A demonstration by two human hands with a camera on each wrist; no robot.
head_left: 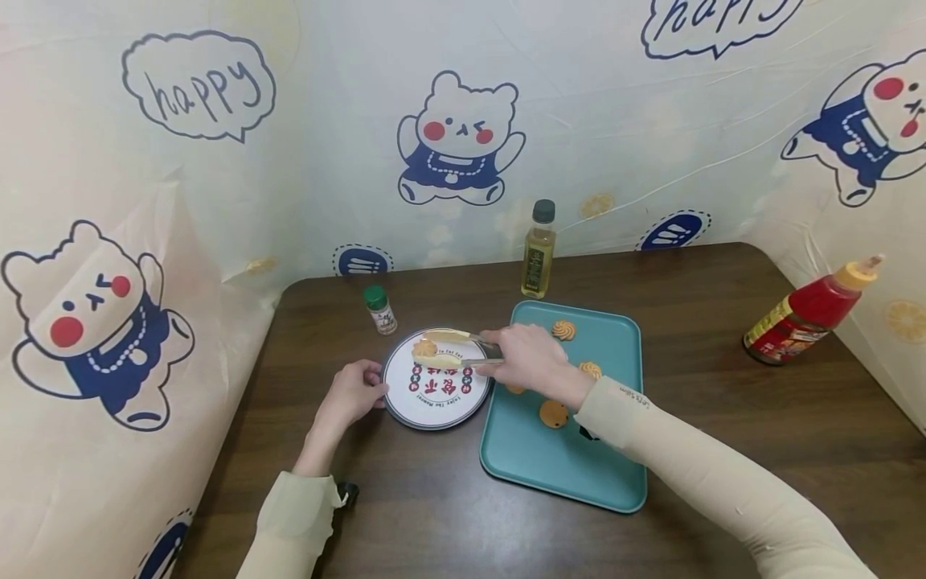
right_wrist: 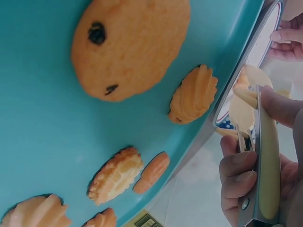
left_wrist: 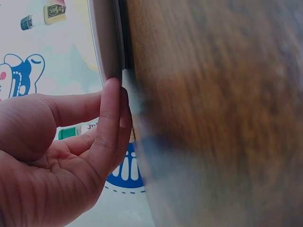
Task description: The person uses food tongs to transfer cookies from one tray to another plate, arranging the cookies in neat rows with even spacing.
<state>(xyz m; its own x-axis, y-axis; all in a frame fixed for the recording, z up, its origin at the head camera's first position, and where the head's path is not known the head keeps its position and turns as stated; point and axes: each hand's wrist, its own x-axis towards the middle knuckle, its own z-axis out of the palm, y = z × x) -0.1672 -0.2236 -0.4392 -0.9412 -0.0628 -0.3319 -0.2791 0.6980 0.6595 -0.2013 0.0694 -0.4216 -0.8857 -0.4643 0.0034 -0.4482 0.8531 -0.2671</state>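
Note:
My right hand (head_left: 531, 354) grips a pair of tongs (right_wrist: 269, 165) with cream-coloured handles and tips. Between the tips is a small light-brown cookie (head_left: 424, 348), over the upper left of a round white plate (head_left: 394, 378). Red characters and a dark rim line mark the plate. At its left rim, my left hand (head_left: 354, 392) pinches the edge between thumb and fingers. Beneath my right forearm lies a teal tray (head_left: 571, 474) bearing several cookies, among them a flat round cookie (right_wrist: 132, 47) with dark bits and a ridged swirl cookie (right_wrist: 194, 94).
Behind the plate stands a small green-capped shaker (head_left: 381, 312). An oil bottle (head_left: 538, 261) is at the back, behind the tray. A red squeeze bottle (head_left: 806, 310) with a yellow cap stands to the right. Printed cloth (head_left: 318, 177) surrounds the dark wooden table (head_left: 405, 498).

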